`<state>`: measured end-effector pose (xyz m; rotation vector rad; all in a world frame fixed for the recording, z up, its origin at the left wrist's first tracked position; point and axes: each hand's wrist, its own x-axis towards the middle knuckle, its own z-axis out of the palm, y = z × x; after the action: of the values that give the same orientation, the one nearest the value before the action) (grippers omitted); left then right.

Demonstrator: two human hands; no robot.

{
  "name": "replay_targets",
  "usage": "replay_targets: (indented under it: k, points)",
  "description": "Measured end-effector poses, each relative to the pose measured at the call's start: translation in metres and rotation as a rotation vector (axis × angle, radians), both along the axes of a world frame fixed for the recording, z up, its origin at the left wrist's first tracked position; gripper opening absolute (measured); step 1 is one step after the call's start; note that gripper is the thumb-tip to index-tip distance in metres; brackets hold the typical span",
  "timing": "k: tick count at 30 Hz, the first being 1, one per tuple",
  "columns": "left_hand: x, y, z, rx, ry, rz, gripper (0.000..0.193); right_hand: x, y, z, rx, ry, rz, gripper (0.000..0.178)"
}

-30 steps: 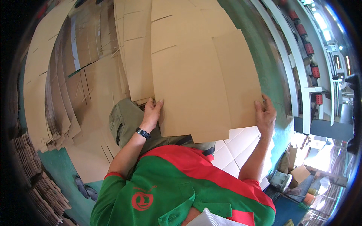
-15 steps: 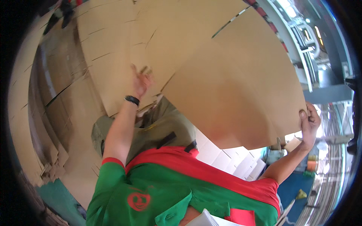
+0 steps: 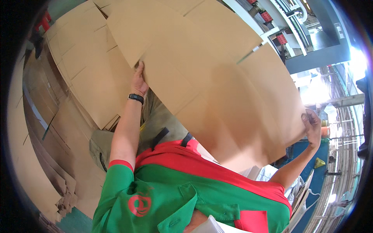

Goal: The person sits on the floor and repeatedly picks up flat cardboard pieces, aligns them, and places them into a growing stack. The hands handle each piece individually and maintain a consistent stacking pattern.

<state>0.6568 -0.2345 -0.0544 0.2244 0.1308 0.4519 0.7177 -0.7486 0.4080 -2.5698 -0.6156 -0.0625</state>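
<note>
A large, slotted brown cardboard sheet spans the space in front of me, raised and slightly bowed. My left hand, with a black band at the wrist, is closed on its left edge near a slot; the fingertips go partly out of sight there. At the right edge, my right hand pinches the same sheet between thumb and fingers. Beneath and to the left lies a stack of similar slotted cardboard sheets, close to my left forearm.
More cardboard sheets are piled at the far left, above a green floor. Grey and white machinery with red parts stands at the upper right. A blue surface lies beyond my right arm. Someone's dark shoe shows at upper left.
My left hand, open over the cardboard before, has closed on the sheet's left edge. The sheet has lifted and shifted away from the stack, and my right hand has moved slightly inward.
</note>
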Motion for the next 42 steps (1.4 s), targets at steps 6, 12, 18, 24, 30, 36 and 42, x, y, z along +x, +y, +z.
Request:
replay_targets:
  k: [6, 12, 18, 24, 30, 36, 42]
  points:
    - [-0.013, -0.039, 0.016, 0.110, 0.022, -0.010, 0.046, 0.037, 0.055, -0.031, -0.184, 0.144, -0.043, 0.046]
    - [-0.020, -0.057, 0.045, 0.220, 0.161, -0.026, 0.055, 0.079, 0.112, -0.091, -0.025, 0.119, 0.058, 0.045]
    - [0.002, -0.045, 0.071, 0.497, 0.294, -0.457, 0.062, 0.082, 0.026, -0.051, 0.070, 0.053, -0.165, 0.044]
    - [-0.021, -0.025, 0.044, 0.502, 0.302, -0.202, 0.041, 0.048, -0.153, -0.076, -0.113, -0.031, -0.414, 0.042]
    - [-0.071, 0.016, 0.000, 0.492, 0.519, 0.078, 0.035, 0.013, -0.270, -0.220, 0.007, -0.005, -0.538, 0.030]
    - [-0.166, 0.070, -0.031, 0.544, 0.763, 0.272, 0.040, -0.017, -0.314, -0.377, -0.242, 0.118, -0.740, 0.033]
    - [-0.363, 0.078, -0.070, 0.311, 1.054, 0.552, 0.032, -0.055, -0.304, -0.474, -0.899, 0.274, -0.695, 0.048]
